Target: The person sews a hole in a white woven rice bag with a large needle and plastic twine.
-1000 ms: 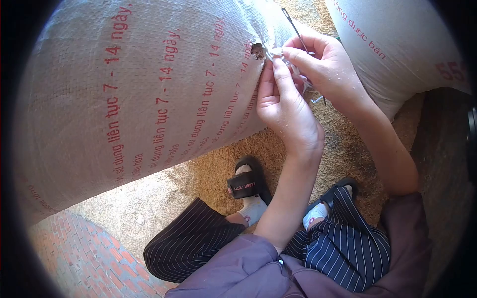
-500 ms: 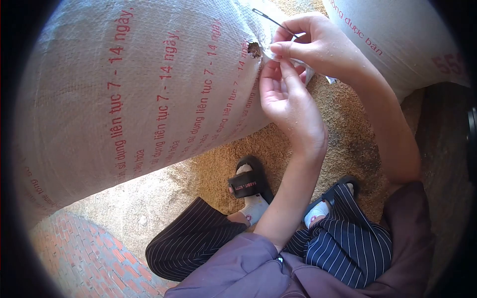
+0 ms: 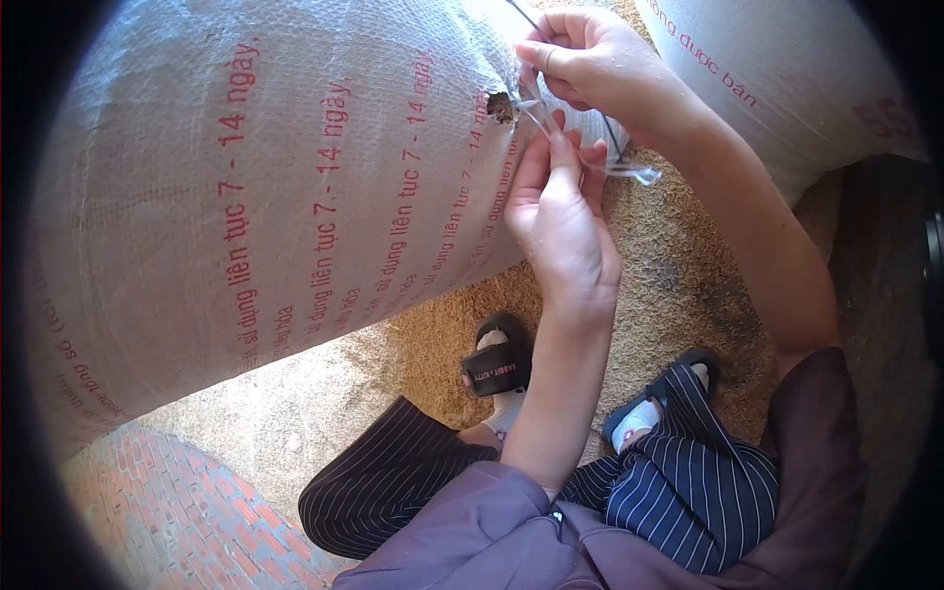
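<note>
Red brickwork point(image 3: 187, 501) shows at lower left, bordering a floor point(image 3: 678, 265) strewn with tan, grainy litter. Above it bulges a large printed sack point(image 3: 265, 216), holed point(image 3: 500, 106) near its right edge. There the left hand point(image 3: 565, 221) pinches white thread point(image 3: 536, 116) in its fingers; the right hand point(image 3: 595, 64), just above, grips a dark needle point(image 3: 525, 14). Rightmost, a second sack point(image 3: 708, 54).

Both pinching, the right hand point(image 3: 607, 64) sits beyond the left hand point(image 3: 565, 211).
</note>
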Action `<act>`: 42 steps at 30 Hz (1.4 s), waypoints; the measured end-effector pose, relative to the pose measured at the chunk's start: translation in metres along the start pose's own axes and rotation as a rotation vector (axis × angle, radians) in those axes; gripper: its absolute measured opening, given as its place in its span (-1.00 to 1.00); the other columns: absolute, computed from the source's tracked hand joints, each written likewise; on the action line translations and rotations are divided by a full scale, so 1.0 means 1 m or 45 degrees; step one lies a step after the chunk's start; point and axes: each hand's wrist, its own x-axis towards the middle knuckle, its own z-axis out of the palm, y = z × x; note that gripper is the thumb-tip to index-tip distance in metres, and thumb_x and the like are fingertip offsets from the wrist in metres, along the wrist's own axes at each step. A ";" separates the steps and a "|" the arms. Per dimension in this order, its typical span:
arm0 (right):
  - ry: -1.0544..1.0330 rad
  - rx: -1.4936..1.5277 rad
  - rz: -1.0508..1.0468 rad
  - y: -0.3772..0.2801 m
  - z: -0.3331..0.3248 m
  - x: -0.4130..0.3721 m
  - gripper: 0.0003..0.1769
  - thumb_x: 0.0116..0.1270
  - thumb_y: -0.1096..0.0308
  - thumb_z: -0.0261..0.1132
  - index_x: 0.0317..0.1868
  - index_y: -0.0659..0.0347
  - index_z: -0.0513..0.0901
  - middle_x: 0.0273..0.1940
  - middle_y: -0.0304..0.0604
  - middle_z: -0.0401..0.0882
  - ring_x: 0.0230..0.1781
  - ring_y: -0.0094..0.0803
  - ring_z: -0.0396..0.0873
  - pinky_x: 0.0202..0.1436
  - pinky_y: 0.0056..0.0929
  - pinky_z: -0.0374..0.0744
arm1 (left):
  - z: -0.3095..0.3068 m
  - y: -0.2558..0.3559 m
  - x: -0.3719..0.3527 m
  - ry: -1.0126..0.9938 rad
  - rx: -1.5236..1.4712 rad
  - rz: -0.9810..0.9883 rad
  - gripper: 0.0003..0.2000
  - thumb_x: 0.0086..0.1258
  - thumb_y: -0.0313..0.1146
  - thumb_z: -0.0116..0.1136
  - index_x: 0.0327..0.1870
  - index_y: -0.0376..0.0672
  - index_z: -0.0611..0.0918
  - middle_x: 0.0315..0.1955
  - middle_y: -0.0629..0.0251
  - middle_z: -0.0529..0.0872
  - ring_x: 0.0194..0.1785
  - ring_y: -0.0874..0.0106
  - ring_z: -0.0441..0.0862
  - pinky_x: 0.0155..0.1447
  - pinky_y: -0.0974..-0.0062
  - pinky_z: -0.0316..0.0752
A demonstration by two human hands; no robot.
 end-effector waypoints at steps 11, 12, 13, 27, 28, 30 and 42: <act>0.193 0.213 0.181 -0.045 0.010 -0.008 -0.85 0.31 0.42 0.13 -0.24 0.35 0.53 -0.36 -0.15 0.52 -0.32 -0.47 0.47 -0.24 -0.45 0.47 | -0.008 0.021 -0.010 -0.102 -0.272 -0.194 -0.88 0.45 -0.41 0.02 -0.09 -0.22 0.45 -0.36 0.38 0.51 -0.39 0.56 0.46 0.02 0.45 0.56; 0.192 0.220 0.178 -0.038 0.009 -0.004 -0.85 0.31 0.42 0.13 -0.24 0.35 0.53 -0.36 -0.15 0.52 -0.32 -0.47 0.47 -0.24 -0.45 0.47 | -0.004 0.020 -0.010 -0.016 -0.249 -0.229 -0.88 0.46 -0.39 -0.01 -0.09 -0.21 0.47 -0.39 0.39 0.51 -0.42 0.58 0.43 -0.11 0.51 0.53; 0.169 0.224 0.089 -0.025 0.008 0.002 -0.84 0.31 0.40 0.15 -0.20 0.33 0.54 -0.33 -0.17 0.53 -0.31 -0.47 0.48 -0.23 -0.47 0.47 | -0.002 0.021 -0.010 0.069 -0.228 -0.264 -0.86 0.48 -0.36 -0.04 -0.10 -0.20 0.48 -0.41 0.40 0.51 -0.45 0.59 0.41 -0.25 0.57 0.50; -0.312 0.104 -0.167 -0.001 -0.011 -0.010 -0.73 0.21 0.20 0.38 -0.26 0.24 0.65 -0.41 -0.32 0.59 -0.47 -0.71 0.46 -0.36 -0.74 0.45 | 0.001 0.008 0.000 -0.076 0.151 0.009 -0.72 0.56 -0.16 -0.17 -0.11 -0.22 0.47 -0.53 0.49 0.33 -0.56 0.65 0.18 -0.46 0.65 0.13; -0.276 0.120 -0.080 0.003 -0.011 -0.010 -0.75 0.22 0.23 0.36 -0.28 0.26 0.64 -0.41 -0.32 0.58 -0.44 -0.69 0.48 -0.32 -0.72 0.45 | 0.000 0.007 -0.001 -0.074 0.153 0.007 -0.72 0.56 -0.16 -0.17 -0.11 -0.22 0.47 -0.53 0.49 0.33 -0.56 0.65 0.18 -0.46 0.65 0.13; -0.103 0.087 -0.046 -0.002 0.004 -0.014 -0.78 0.23 0.25 0.34 -0.28 0.26 0.63 -0.42 -0.32 0.57 -0.44 -0.68 0.46 -0.33 -0.70 0.45 | -0.002 0.007 -0.002 -0.062 0.155 0.077 -0.72 0.55 -0.17 -0.16 -0.20 -0.20 0.50 -0.57 0.51 0.32 -0.56 0.65 0.16 -0.46 0.65 0.10; 0.521 0.426 0.096 -0.017 0.044 -0.013 -0.88 0.24 0.40 0.29 -0.43 0.24 0.60 -0.52 -0.35 0.52 -0.51 -0.69 0.38 -0.46 -0.63 0.34 | 0.017 0.018 -0.013 0.204 0.007 0.009 -0.71 0.56 -0.21 -0.16 -0.38 -0.10 0.52 -0.71 0.62 0.24 -0.66 0.75 0.09 -0.57 0.70 0.05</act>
